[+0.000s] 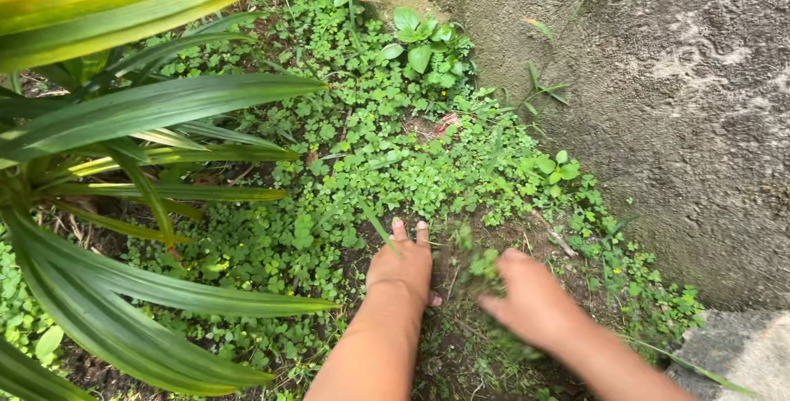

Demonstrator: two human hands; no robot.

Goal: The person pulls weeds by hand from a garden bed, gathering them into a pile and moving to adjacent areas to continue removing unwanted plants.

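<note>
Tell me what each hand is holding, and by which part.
Right hand is closed on a clump of small weeds, apparently near its base; motion blur hides the exact grip. Left hand rests flat on the soil, holding nothing.

A long-leaved plant (123, 162) fills the frame's left; low weeds (387, 154) spread across the centre; a concrete wall (683, 96) stands right; both hands (403, 265) (535, 302) rest on soil (453, 352) at bottom centre.

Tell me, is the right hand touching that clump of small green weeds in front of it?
Touching. The head view shows the right hand, motion-blurred, with its fingers closed around the clump of weeds, whose leaves stick out above them. The left hand rests flat on the soil beside it.
</note>
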